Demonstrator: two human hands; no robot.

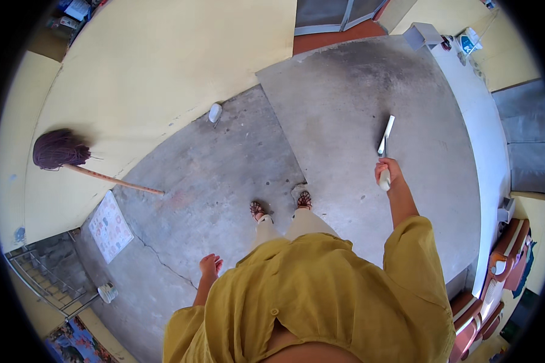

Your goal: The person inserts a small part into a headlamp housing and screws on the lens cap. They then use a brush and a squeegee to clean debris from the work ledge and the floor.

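My right hand (389, 172) is closed round the pale handle of a squeegee (386, 134), held out ahead of me above the concrete floor. A grey neck joins the handle to its long, narrow white head. Down at my left side hangs my left hand (211, 264), empty, its fingers loosely curled and a little apart. It touches nothing that I can see.
A dark mop (62, 149) leans head-up on the cream wall at left. A pale sheet with pictures (111, 226) lies on the floor, near stair railings (42, 285). A white object (215, 112) sits by the wall. Brown-red chairs (505, 257) stand at right.
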